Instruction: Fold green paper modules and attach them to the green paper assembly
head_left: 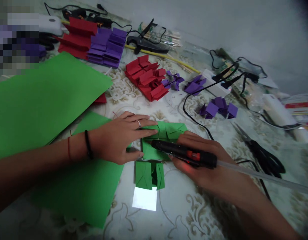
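My left hand (121, 136) lies flat with fingers stretched out, pressing on a folded green paper piece (166, 131) in the middle of the patterned surface. My right hand (209, 166) is wrapped round a black glue gun (184, 154), whose nozzle points left onto the green paper just below my left fingers. A clear glue stick (264, 176) sticks out of the gun's back toward the right. Another folded green piece (149, 175) lies just below the nozzle, with a white square (144, 199) under it.
Large green sheets (44, 96) cover the left. Folded red pieces (146, 78) and purple pieces (107, 46) lie at the back, small purple shapes (217, 108) right of centre. Black scissors (261, 155) lie at right. Cables, a power strip (214, 85) and another glue gun (144, 41) sit behind.
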Demonstrator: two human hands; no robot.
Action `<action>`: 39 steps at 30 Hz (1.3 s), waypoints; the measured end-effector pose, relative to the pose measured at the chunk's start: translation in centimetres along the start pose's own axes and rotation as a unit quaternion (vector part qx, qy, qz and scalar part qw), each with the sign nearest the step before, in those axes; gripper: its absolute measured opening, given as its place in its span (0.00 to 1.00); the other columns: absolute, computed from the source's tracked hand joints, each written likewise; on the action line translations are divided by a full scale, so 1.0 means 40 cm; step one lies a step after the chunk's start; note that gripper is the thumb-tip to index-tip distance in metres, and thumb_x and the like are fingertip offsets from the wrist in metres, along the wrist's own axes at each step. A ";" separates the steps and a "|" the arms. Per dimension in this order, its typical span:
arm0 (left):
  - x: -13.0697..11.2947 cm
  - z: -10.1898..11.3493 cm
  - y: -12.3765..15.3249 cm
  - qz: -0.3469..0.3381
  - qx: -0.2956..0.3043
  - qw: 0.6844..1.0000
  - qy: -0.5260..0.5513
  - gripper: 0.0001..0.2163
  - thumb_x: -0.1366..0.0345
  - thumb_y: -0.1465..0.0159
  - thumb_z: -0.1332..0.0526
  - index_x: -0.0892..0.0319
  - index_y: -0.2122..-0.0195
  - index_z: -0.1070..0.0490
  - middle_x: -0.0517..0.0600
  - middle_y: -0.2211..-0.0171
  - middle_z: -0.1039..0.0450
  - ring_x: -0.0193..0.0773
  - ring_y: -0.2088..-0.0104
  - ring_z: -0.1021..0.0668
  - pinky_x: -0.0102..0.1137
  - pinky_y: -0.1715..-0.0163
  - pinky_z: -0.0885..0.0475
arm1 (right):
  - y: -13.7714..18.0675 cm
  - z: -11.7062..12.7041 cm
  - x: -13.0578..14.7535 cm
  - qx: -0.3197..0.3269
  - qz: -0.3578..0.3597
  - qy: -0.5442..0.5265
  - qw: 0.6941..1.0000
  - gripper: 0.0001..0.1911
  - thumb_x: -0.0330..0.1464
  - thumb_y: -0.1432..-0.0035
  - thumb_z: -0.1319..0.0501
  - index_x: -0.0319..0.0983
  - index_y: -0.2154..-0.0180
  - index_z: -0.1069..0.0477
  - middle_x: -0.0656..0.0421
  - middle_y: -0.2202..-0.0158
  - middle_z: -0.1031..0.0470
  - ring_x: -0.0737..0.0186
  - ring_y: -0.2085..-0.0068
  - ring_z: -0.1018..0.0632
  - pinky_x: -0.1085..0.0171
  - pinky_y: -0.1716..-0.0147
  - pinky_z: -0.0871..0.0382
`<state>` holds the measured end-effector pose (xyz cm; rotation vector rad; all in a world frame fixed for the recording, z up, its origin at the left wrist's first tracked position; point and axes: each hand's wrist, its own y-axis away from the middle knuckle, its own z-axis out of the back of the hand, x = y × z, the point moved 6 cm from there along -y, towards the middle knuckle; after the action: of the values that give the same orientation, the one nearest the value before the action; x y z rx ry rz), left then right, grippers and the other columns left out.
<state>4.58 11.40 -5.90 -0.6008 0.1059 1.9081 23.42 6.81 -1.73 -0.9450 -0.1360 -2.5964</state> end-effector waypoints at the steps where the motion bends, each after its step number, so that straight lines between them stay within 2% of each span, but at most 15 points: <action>1: 0.000 0.000 0.001 0.001 -0.001 1.000 -0.002 0.29 0.58 0.31 0.36 0.63 0.29 0.30 0.66 0.26 0.34 0.61 0.26 0.32 0.57 0.29 0.39 | 0.000 -0.001 0.001 -0.003 -0.001 -0.001 1.000 0.13 0.30 0.38 0.34 0.47 0.73 0.33 0.59 0.72 0.25 0.52 0.67 0.20 0.55 0.65 0.25; 12: -0.001 0.000 0.000 0.000 -0.002 1.000 0.000 0.30 0.58 0.31 0.35 0.63 0.30 0.31 0.66 0.26 0.34 0.62 0.26 0.32 0.57 0.29 0.40 | 0.002 -0.007 -0.009 0.005 -0.007 -0.003 1.000 0.15 0.31 0.37 0.34 0.46 0.74 0.35 0.60 0.72 0.25 0.52 0.67 0.20 0.55 0.67 0.27; 16: 0.000 0.001 0.000 0.004 0.000 1.000 -0.002 0.29 0.58 0.31 0.35 0.61 0.30 0.30 0.65 0.26 0.34 0.61 0.26 0.33 0.57 0.29 0.39 | 0.004 -0.007 -0.012 0.002 -0.014 -0.002 1.000 0.15 0.30 0.39 0.33 0.47 0.75 0.34 0.60 0.73 0.25 0.52 0.69 0.20 0.55 0.69 0.26; 20: -0.001 0.000 0.001 -0.003 -0.001 1.000 -0.006 0.30 0.58 0.31 0.36 0.63 0.30 0.31 0.66 0.26 0.34 0.62 0.26 0.32 0.57 0.29 0.39 | 0.011 -0.004 -0.009 -0.010 0.000 -0.011 1.000 0.15 0.27 0.41 0.34 0.47 0.75 0.35 0.60 0.74 0.26 0.51 0.70 0.20 0.55 0.71 0.26; 24: 0.001 -0.002 0.000 -0.003 -0.002 1.000 -0.005 0.29 0.58 0.30 0.37 0.61 0.29 0.31 0.65 0.26 0.34 0.61 0.26 0.33 0.57 0.29 0.39 | 0.018 -0.005 -0.009 0.006 -0.008 -0.004 1.000 0.16 0.26 0.43 0.34 0.48 0.76 0.35 0.60 0.75 0.26 0.50 0.69 0.19 0.55 0.71 0.24; 30: 0.002 -0.002 0.001 -0.001 -0.003 1.000 -0.004 0.29 0.59 0.31 0.36 0.61 0.30 0.31 0.65 0.26 0.34 0.61 0.26 0.32 0.58 0.29 0.39 | 0.027 -0.003 -0.007 0.017 -0.006 0.005 1.000 0.15 0.26 0.43 0.35 0.48 0.76 0.35 0.61 0.77 0.27 0.49 0.68 0.18 0.53 0.68 0.21; 35: 0.000 -0.001 -0.001 -0.003 0.001 1.000 -0.004 0.29 0.59 0.30 0.37 0.63 0.29 0.31 0.66 0.26 0.35 0.62 0.26 0.33 0.58 0.29 0.40 | 0.044 -0.005 -0.018 0.011 -0.015 0.027 0.999 0.09 0.28 0.44 0.33 0.48 0.72 0.28 0.61 0.75 0.24 0.49 0.65 0.17 0.49 0.56 0.17; 39: 0.000 0.001 -0.001 -0.001 0.002 1.000 -0.004 0.29 0.58 0.30 0.37 0.62 0.30 0.30 0.66 0.26 0.34 0.62 0.26 0.32 0.58 0.29 0.39 | 0.053 -0.006 -0.021 0.024 -0.024 0.035 0.999 0.08 0.29 0.43 0.33 0.48 0.72 0.27 0.61 0.75 0.23 0.50 0.65 0.16 0.49 0.52 0.17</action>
<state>4.61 11.43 -5.85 -0.5893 0.1040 1.9071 24.67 5.06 -2.53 -0.8417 -0.2035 -2.6547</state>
